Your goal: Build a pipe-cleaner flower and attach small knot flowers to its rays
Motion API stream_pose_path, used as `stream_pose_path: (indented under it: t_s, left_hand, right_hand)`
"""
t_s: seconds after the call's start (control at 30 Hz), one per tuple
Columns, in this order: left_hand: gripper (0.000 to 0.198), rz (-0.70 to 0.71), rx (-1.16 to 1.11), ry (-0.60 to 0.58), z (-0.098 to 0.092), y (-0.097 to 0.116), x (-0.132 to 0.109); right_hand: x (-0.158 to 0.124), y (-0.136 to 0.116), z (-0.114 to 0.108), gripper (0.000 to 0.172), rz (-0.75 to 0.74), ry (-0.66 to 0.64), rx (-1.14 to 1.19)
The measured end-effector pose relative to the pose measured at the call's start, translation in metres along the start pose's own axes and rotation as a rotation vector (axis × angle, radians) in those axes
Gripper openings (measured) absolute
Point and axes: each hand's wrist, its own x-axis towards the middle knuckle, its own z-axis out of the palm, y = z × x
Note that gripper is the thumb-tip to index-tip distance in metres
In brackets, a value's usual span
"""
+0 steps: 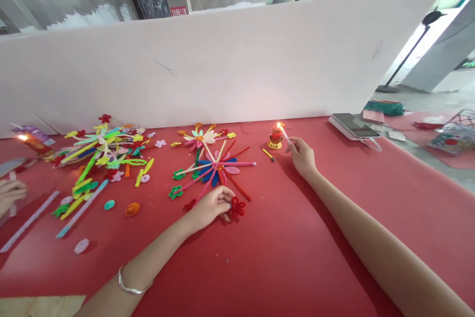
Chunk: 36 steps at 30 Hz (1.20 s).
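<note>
- Red cloth covers the table (334, 238), with a white partition board (230, 65) standing along its far edge.
- At the far left edge, another person's hand (11, 193) rests near a second lit candle (31, 140).
- Just right of that lies a heap of pipe-cleaner flowers (104, 151), with loose coils scattered in front of it.
- The left hand (211, 204) lies palm down with its fingers curled. Its tips touch a red pipe-cleaner flower (237, 206), but I cannot tell whether it grips the flower.
- Beyond it lies a flower bundle (210, 163).
- A lit candle in a gold holder (275, 137) stands near the board.
- The right hand (302, 156) pinches a thin white stick (285, 135). The stick's long axis slants up and left from the fingers, and its tip is at the flame.
- This hand is just beside the candle, while the left hand is well apart from it.
- A phone (354, 125) lies further right.
</note>
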Motion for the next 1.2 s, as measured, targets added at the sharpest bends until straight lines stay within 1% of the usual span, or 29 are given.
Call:
stream_pose_path:
  t_s: [0.3, 0.47, 0.83, 1.2]
  left_hand:
    - [0.021, -0.013, -0.016, 0.004, 0.0016, 0.0030, -0.0005]
    - [0.020, -0.009, -0.014, 0.003, 0.0008, 0.0002, 0.0002]
    - [0.022, 0.004, -0.022, -0.008, -0.0009, -0.0017, 0.0009]
    - [0.023, 0.001, -0.021, -0.010, -0.0009, -0.0027, 0.0022]
  right_hand:
    - [0.0002, -0.0013, -0.0005, 0.039, -0.007, -0.014, -0.027]
    - [-0.0013, -0.0046, -0.0022, 0.039, -0.014, -0.021, -0.040]
    - [0.0005, -0.0007, -0.0002, 0.037, -0.023, -0.026, -0.058]
    - [0.0002, 0.0000, 0.0001, 0.040, -0.043, -0.013, -0.076]
